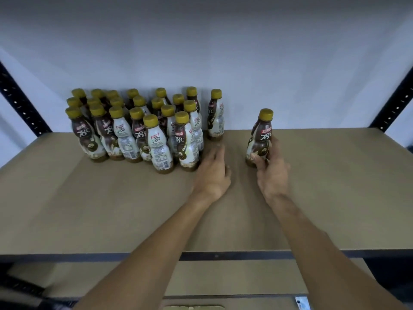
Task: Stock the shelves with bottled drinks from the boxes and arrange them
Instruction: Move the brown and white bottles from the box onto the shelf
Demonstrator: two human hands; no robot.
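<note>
Head view, done so far: a cluster of small plastic coffee-drink bottles [134, 130], over twenty with mustard-yellow screw caps and brown-and-white labels, stands upright at the back left of the flat tan fibreboard shelf board [335, 186].
Head view, arrangement: the rows are loose and the labels face different ways. One lone bottle [216, 115] of the same kind stands just right of the cluster, against the pale wall [245, 52].
Task's thing: the held bottle [260, 137] is upright, its base on or just above the board, well right of the cluster.
Right hand [270, 171]: wraps the held bottle's lower body, thumb on the label.
Left hand [213, 171]: fingers loosely extended and blurred, holding nothing, just beside the cluster's front-right bottle.
Left to do: I judge that most of the board is unfilled and the rows need squaring. No box is plainly visible.
Materials: waisted bottles with glossy wrap and ribbed caps, a matte board, and black perforated steel uprights [22, 101].
</note>
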